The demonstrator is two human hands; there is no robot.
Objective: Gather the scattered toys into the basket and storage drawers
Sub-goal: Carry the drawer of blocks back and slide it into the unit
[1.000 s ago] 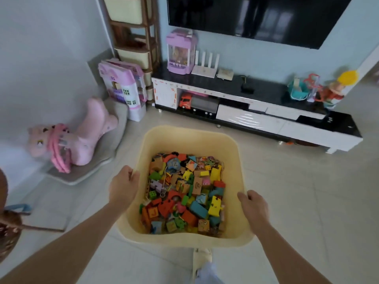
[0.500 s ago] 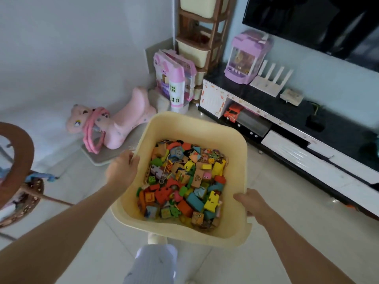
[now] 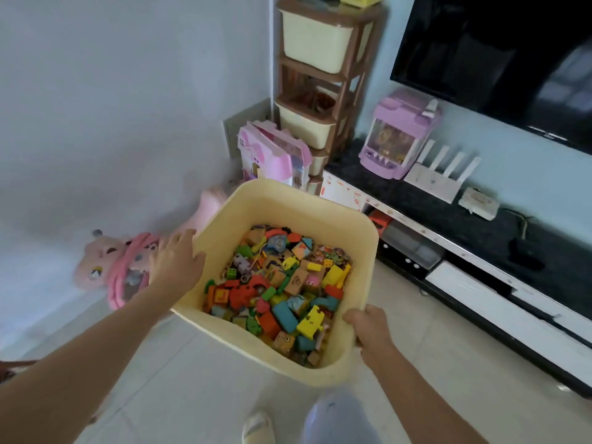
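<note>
The yellow basket (image 3: 349,225), full of coloured toy blocks (image 3: 282,286), hangs above the floor between both grips. The right grip (image 3: 371,328) is curled round the basket's near right rim, while the left grip (image 3: 177,261) lies against the left rim with fingers fairly straight. Beyond the left grip lies a pink plush toy (image 3: 115,267), and past the basket's far rim stand the storage drawers (image 3: 315,43).

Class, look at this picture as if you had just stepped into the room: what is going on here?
A person is carrying a yellow bin full of colourful toy blocks through a living room. The right hand grips the near rim; the left hand lies against the bin's left side, fingers fairly straight. Ahead in the corner stands a rack of cream drawers, with one slot showing no drawer. A pink plush toy and a pink dollhouse are on the floor.
</note>
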